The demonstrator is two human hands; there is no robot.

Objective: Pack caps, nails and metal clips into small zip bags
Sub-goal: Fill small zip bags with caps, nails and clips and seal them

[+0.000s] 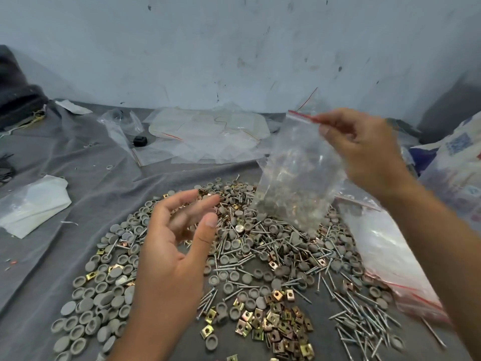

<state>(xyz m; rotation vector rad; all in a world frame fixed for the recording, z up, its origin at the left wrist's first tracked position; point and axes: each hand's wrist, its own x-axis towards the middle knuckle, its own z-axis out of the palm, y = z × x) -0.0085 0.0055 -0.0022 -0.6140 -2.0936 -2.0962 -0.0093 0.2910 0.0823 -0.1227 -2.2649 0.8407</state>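
My right hand (364, 149) pinches the red zip edge of a small clear zip bag (296, 178) and holds it up above the pile; the bag has caps, nails and clips in its bottom. My left hand (179, 238) hovers over the pile with fingers relaxed and apart, holding nothing. Below lie grey round caps (93, 306), silver nails (364, 319) and brass-coloured metal clips (281, 324), spread on a grey cloth (86, 162).
A stack of clear zip bags (385, 256) lies at the right of the pile. More plastic bags (208, 134) lie near the wall, a white folded bag (31, 204) at the left, a small black object (140, 140) behind.
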